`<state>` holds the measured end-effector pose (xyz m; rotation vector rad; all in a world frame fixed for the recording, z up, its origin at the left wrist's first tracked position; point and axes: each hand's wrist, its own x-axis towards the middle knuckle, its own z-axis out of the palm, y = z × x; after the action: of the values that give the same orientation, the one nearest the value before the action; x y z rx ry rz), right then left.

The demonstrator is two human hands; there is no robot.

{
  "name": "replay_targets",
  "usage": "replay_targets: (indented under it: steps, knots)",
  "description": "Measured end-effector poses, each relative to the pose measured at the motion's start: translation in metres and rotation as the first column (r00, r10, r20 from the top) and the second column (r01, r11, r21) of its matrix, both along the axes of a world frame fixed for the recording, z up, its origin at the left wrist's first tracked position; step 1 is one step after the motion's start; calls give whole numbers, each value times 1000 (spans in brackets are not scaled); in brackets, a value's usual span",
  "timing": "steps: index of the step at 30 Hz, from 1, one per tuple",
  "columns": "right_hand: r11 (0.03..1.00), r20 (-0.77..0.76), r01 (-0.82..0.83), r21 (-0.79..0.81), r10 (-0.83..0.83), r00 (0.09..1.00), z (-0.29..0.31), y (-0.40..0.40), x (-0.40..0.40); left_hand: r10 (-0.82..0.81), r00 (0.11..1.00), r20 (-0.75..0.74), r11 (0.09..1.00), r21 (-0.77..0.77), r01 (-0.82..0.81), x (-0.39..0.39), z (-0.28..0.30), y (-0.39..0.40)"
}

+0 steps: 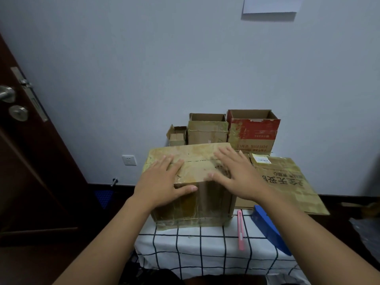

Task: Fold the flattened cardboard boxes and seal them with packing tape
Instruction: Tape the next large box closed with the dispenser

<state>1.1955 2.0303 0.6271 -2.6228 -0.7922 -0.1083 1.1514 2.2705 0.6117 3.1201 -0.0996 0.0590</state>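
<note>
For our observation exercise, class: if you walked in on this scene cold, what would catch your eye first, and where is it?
First, two bare hands pressing down the top flaps of a tape-covered cardboard box at the centre of a checked tablecloth: left hand over the near-left edge, right hand flat on the right. Next, the red open box against the wall behind. Then the pink utility knife and blue object lying right of the box.

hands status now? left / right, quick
Left hand: open, flat on top of the cardboard box, thumb over its front edge, gripping nothing.
Right hand: open, fingers spread, pressing the same top flaps.
</note>
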Motion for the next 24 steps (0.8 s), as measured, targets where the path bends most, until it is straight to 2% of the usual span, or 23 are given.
replay_targets:
  steps: [1, 3, 5, 6, 8, 11, 14, 17, 21, 24]
  knots:
    - [989, 9, 73, 129, -75, 997, -4, -9, 0, 4, 1000, 6, 1000, 5, -4, 1, 0, 1]
    - [896, -26, 232, 379, -241, 970, -16, -31, 1, 15, 1000, 14, 1000, 7, -15, 4, 1, 2]
    - [803, -67, 347, 486, -361, 930, -32, -55, -2, 20, 1000, 13, 1000, 3, -20, 6, 2, 1]
    - [791, -88, 396, 467, -404, 910, -42, -67, -5, 20, 1000, 16, 1000, 0, -20, 6, 2, 0]
    - [815, -137, 487, 315, -469, 873, -66, -90, -12, 19, 999, 30, 1000, -3, -19, 7, 1, -1]
    - [839, -181, 539, -71, -542, 820, -103, -116, -23, 17, 999, 44, 1000, 7, -18, 7, -1, 1]
    - [787, -163, 479, -388, -570, 805, -127, -126, -30, 17, 998, 53, 1000, 15, -18, 8, -3, 1]
    - [760, -193, 458, -462, -590, 784, -145, -126, -34, 15, 998, 63, 1000, 8, -16, 9, -3, 2]
    - [741, -194, 502, -446, -627, 754, -162, -130, -39, 14, 999, 53, 1000, 17, -15, 10, -3, 1]
    - [752, -177, 501, -429, -614, 770, -165, -130, -41, 26, 999, 48, 1000, 11, -26, 12, -3, 2]
